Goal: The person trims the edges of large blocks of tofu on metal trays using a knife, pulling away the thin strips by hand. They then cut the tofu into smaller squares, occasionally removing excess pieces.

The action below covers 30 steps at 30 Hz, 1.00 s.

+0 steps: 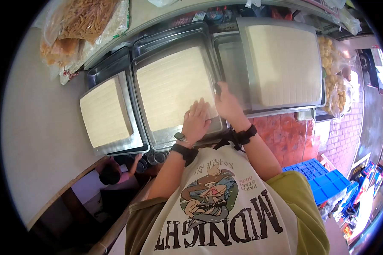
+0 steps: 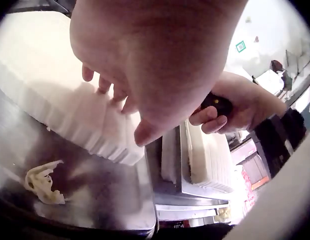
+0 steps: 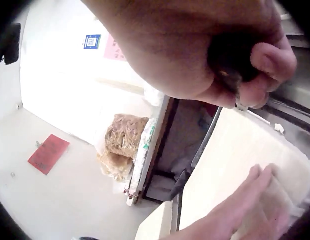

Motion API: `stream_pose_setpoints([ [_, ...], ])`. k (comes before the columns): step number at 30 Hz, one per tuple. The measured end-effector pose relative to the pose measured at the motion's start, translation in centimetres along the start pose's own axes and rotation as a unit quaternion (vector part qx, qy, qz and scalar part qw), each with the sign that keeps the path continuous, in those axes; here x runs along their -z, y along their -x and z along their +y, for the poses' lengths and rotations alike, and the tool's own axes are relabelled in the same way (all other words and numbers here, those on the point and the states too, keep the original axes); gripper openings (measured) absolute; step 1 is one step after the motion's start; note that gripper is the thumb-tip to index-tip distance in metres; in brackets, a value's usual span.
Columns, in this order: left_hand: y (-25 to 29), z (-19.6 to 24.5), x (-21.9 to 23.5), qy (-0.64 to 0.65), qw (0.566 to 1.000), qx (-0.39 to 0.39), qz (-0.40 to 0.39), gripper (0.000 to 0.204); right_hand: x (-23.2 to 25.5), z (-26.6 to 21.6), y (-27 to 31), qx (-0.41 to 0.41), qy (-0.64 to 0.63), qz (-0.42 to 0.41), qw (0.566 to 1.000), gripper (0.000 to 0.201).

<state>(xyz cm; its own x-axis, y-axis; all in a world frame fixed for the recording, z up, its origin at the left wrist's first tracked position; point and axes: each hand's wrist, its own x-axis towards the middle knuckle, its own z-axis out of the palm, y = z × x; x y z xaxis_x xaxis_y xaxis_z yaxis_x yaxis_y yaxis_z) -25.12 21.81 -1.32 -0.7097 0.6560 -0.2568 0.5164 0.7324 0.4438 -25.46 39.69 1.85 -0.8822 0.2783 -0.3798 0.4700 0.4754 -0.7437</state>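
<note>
A large slab of tofu (image 1: 174, 89), scored with long lines, lies in a metal tray (image 1: 157, 141) in the middle of the head view. My left hand (image 1: 195, 122) rests on its near right corner, palm down with fingers stretched out. Close to the right of it, my right hand (image 1: 230, 104) grips a knife by its dark handle (image 3: 227, 57). A short bit of blade (image 3: 239, 97) shows below the fist at the slab's edge; the rest is hidden. In the left wrist view the slab's side shows even cuts, and a pale tofu scrap (image 2: 45, 182) lies on the tray.
Another tofu slab (image 1: 106, 112) sits in a tray at left, and a third slab (image 1: 285, 66) on a metal sheet at right. Bags of food (image 1: 87, 19) lie on the back left counter. Blue crates (image 1: 323, 182) stand lower right; a person (image 1: 110, 172) is below left.
</note>
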Motion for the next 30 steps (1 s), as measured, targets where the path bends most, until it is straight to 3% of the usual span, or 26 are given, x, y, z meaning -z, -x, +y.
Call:
stream_pose_setpoints([
  [7,0.0,0.1,-0.2,-0.013,0.999,-0.02,0.028,0.066,0.4,-1.4,0.5,-0.039,-0.004,-0.055,0.998,0.043],
  [15,-0.1,-0.2,-0.5,-0.023,0.999,-0.02,0.021,0.069,-0.8,0.6,0.1,0.013,-0.009,-0.014,1.0,0.052],
  [30,-0.1,-0.3,-0.5,-0.049,0.998,-0.021,0.016,0.07,-1.4,1.1,2.2,0.016,-0.004,0.005,1.0,0.052],
])
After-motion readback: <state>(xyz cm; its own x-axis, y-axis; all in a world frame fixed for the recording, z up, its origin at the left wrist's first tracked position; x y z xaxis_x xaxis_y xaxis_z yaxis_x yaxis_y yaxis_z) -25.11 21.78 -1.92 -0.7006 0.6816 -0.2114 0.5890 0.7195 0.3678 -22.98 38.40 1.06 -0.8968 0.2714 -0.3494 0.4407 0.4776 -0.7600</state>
